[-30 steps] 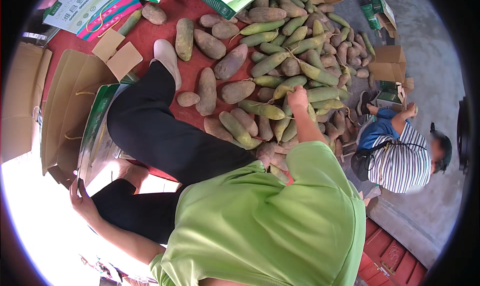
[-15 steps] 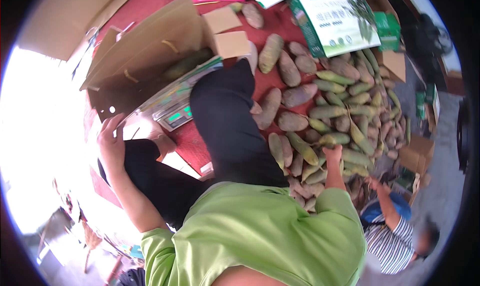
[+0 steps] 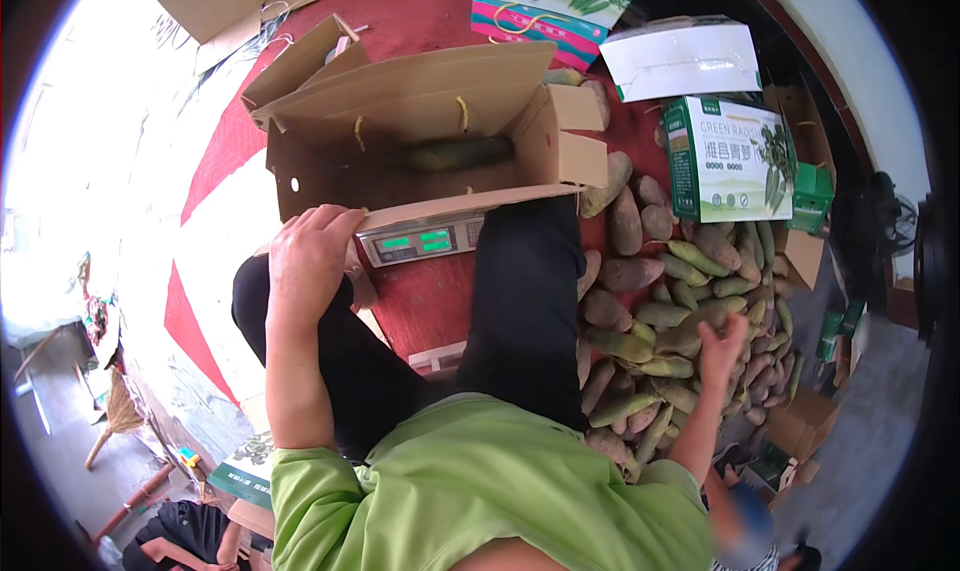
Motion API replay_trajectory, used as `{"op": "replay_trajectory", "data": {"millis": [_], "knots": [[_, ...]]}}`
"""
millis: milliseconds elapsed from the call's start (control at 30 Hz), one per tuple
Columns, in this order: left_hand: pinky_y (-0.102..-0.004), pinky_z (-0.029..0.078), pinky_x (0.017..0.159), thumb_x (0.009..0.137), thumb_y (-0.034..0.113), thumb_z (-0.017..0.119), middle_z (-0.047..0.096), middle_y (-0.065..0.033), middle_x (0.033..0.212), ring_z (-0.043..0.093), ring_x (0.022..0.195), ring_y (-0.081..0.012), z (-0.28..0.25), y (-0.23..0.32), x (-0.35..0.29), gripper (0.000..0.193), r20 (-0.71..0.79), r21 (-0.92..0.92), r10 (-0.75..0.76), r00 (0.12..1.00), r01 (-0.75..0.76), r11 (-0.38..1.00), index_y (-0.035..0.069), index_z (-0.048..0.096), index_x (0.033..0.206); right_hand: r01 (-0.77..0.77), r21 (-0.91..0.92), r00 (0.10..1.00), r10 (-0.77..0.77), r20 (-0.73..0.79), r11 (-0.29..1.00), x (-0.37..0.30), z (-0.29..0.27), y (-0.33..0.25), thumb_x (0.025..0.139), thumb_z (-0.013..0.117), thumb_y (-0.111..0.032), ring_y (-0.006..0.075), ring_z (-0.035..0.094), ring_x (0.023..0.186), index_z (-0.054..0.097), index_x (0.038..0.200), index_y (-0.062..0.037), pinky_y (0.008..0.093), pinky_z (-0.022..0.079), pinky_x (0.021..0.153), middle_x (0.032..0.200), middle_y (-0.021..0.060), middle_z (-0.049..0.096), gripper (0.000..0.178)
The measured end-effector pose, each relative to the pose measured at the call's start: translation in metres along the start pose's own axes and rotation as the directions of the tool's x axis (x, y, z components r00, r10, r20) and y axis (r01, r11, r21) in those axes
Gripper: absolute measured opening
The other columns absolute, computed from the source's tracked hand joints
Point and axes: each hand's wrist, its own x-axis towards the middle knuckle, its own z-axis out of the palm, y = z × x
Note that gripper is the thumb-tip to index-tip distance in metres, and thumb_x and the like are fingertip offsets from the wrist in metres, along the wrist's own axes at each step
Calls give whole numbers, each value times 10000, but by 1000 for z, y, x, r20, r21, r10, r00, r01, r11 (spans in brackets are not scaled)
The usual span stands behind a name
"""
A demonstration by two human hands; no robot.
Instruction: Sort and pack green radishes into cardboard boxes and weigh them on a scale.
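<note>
An open cardboard box point(image 3: 400, 206) sits in front of me on a scale point(image 3: 420, 245) with lit green digits. One green radish point(image 3: 458, 154) lies on the box's floor. My left hand point(image 3: 312, 256) grips the near left corner of the box, its fingers curled over the edge. Out to the right, my right hand point(image 3: 722, 351) is closed round the end of a brownish-green radish point(image 3: 684, 337), just over the pile. Its fingertips are partly hidden. Around it spreads a large heap of green and mud-covered radishes point(image 3: 622, 403).
Printed green-and-white cartons point(image 3: 735, 176) stand behind the heap, beside a white box point(image 3: 685, 59). A pink-and-blue carton point(image 3: 540, 29) is at the back. Co-workers sit at the lower right point(image 3: 745, 531) and lower left point(image 3: 185, 531). A broom point(image 3: 122, 406) leans at the left.
My view has turned, so the box shows more squarely with its inside visible. My right hand has risen from the heap with a radish; the left stays at the box edge.
</note>
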Motion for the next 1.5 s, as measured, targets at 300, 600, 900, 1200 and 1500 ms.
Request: {"op": "replay_trajectory", "data": {"millis": [300, 600, 900, 1200, 1500], "knots": [[-353, 481, 778, 736, 72, 566, 633, -30, 897, 618, 873, -218, 4, -7, 0, 223, -12, 0, 52, 999, -52, 999, 93, 649, 942, 760, 373, 605, -789, -106, 533, 69, 15, -311, 742, 674, 11, 297, 545, 1126, 430, 1190, 42, 412, 444, 973, 1233, 245, 527, 512], [-372, 475, 782, 785, 91, 544, 651, -37, 883, 626, 867, -228, 2, -10, -1, 195, 4, -13, 10, 1000, -10, 1000, 98, 671, 932, 629, 514, 279, -786, 551, 583, 52, 214, -423, 696, 724, -57, 158, 570, 898, 538, 1023, -76, 308, 466, 797, 939, 30, 567, 377], [-369, 491, 746, 763, 73, 534, 649, -63, 885, 629, 836, -260, 6, -9, 6, 220, 10, -20, 52, 999, -52, 998, 105, 675, 930, 771, 409, -11, -631, 776, 489, 20, 332, -410, 645, 761, -227, 331, 614, 878, 575, 942, -23, 406, 486, 747, 910, 162, 636, 406], [-363, 489, 713, 840, 52, 561, 647, -84, 896, 626, 831, -291, 8, -12, -2, 157, -28, -76, -38, 999, 35, 997, 86, 655, 961, 262, 525, 496, -580, 646, 809, 67, 139, -336, 848, 651, -98, 140, 603, 902, 585, 1088, 6, 272, 487, 802, 950, 77, 640, 269], [-340, 489, 706, 868, 41, 560, 641, -94, 895, 627, 804, -275, 14, -11, -1, 155, -56, -55, 34, 998, -37, 998, 74, 649, 990, -171, 41, 901, 139, 412, 984, 22, 71, 28, 846, 646, -196, 89, 557, 704, 602, 1059, -27, 233, 446, 580, 822, 10, 613, 275]]}}
